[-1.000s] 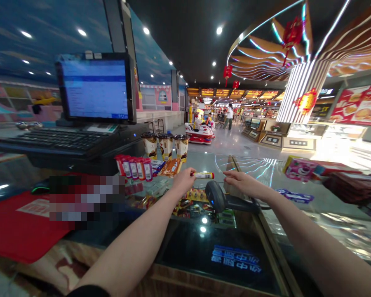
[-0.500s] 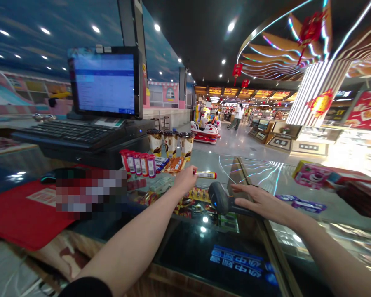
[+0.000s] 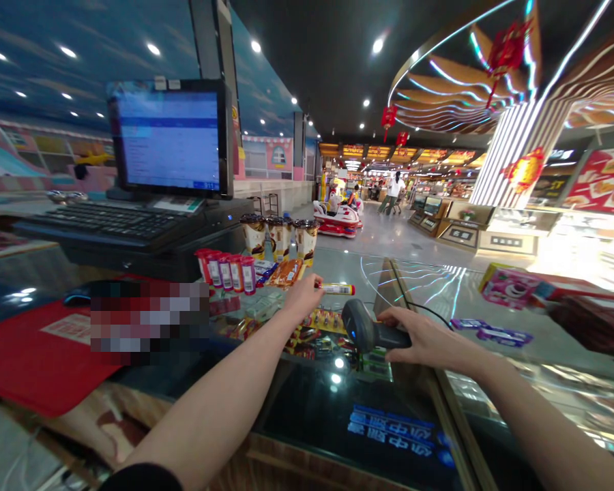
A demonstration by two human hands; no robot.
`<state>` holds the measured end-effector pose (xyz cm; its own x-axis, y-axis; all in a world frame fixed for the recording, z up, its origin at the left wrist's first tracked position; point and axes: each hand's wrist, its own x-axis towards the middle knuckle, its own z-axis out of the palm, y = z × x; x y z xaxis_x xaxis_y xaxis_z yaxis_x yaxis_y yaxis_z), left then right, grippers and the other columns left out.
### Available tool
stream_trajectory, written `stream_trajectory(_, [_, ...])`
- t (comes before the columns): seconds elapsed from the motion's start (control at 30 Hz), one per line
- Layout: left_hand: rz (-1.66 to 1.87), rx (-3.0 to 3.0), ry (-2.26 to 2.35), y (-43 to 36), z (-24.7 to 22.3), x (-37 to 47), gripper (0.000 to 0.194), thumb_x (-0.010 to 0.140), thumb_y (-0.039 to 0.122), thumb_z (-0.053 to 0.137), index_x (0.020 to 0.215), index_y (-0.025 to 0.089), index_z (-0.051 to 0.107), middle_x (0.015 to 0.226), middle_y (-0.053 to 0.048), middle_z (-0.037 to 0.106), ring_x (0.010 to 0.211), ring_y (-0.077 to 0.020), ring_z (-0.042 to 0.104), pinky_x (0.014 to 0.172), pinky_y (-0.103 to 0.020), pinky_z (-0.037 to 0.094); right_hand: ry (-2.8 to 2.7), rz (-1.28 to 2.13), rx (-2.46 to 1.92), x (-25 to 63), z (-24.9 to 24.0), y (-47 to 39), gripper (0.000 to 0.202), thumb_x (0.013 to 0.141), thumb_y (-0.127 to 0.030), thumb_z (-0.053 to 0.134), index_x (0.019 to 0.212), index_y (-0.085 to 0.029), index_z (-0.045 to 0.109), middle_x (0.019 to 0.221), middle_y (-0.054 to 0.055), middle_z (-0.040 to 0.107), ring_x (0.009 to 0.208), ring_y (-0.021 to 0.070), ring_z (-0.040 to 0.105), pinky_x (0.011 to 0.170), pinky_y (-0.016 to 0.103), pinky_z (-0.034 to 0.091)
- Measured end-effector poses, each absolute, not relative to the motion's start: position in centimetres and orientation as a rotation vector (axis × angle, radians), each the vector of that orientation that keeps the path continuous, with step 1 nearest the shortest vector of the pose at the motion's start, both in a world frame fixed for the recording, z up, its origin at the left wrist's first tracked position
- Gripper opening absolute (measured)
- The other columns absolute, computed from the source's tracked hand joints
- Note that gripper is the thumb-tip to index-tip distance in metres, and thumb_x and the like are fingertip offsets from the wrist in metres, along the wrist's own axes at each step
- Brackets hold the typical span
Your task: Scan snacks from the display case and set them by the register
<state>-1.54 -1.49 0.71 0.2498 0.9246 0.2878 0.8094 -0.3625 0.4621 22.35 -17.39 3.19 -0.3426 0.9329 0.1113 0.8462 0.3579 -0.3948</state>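
My left hand (image 3: 305, 297) is closed on one end of a small yellow tube (image 3: 338, 289) with a red cap. The tube lies sideways, its barcode label facing me. To its right, my right hand (image 3: 424, 335) has its fingers and thumb around the handle of a black barcode scanner (image 3: 359, 326), whose head points left. Left of my left hand stand several small tubes (image 3: 230, 273) with red and purple caps. Behind them lie an orange-brown snack packet (image 3: 285, 273) and three lidded cups (image 3: 280, 237).
A monitor (image 3: 168, 140) and keyboard (image 3: 97, 221) stand at the left above a red mat (image 3: 25, 348). Purple wrapped bars (image 3: 504, 334) and a pink packet (image 3: 512, 286) lie on the glass counter (image 3: 348, 262) at the right. More packets show beneath the glass.
My right hand has lowered from above the scanner's handle and closed around it. My left hand still holds the yellow tube. The view has shifted slightly.
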Motion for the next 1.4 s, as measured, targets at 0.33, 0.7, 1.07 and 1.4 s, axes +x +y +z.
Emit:
stream_trajectory(0.33, [0.770, 2.292, 1.628, -1.8, 1.0, -1.6, 0.029, 0.084, 0.029, 0.058, 0.111, 0.021, 0.064, 0.112, -0.006, 0.071, 0.102, -0.0238, 0.065, 0.086, -0.034, 0.049, -2.182, 0.275, -1.602, 22.8, 3.2, -17.0, 0.042, 0.076, -0.032, 0.064, 0.116, -0.019, 0.060, 0.105, 0.008, 0.068, 0.093, 0.0244, 0.064, 0.085, 0.039, 0.048])
stream_trajectory(0.7, [0.780, 2.287, 1.632, -2.0, 1.1, -1.5, 0.030, 0.083, 0.027, 0.061, 0.112, 0.020, 0.064, 0.110, -0.006, 0.071, 0.102, -0.0233, 0.065, 0.088, -0.033, 0.048, -2.040, 0.527, -1.489, 24.1, 3.6, -16.9, 0.044, 0.075, -0.036, 0.067, 0.116, -0.019, 0.062, 0.102, 0.006, 0.071, 0.093, 0.0245, 0.065, 0.086, 0.040, 0.048])
stream_trajectory(1.07, [0.992, 2.117, 1.460, -1.1, 0.9, -1.4, 0.028, 0.081, 0.019, 0.065, 0.108, 0.013, 0.065, 0.104, -0.009, 0.072, 0.096, -0.0191, 0.067, 0.090, -0.030, 0.049, -2.067, 0.581, -1.458, 24.9, 3.8, -16.8, 0.046, 0.076, -0.038, 0.068, 0.118, -0.020, 0.062, 0.105, 0.005, 0.070, 0.096, 0.0254, 0.064, 0.089, 0.041, 0.047])
stream_trajectory(1.4, [1.089, 2.060, 1.378, -1.0, 1.0, -1.3, 0.027, 0.079, 0.017, 0.067, 0.105, 0.015, 0.065, 0.103, -0.008, 0.072, 0.095, -0.0182, 0.067, 0.090, -0.031, 0.051, -2.044, 0.546, -1.455, 24.4, 4.2, -17.1, 0.045, 0.076, -0.038, 0.067, 0.117, -0.020, 0.062, 0.105, 0.006, 0.070, 0.096, 0.0263, 0.064, 0.088, 0.042, 0.048])
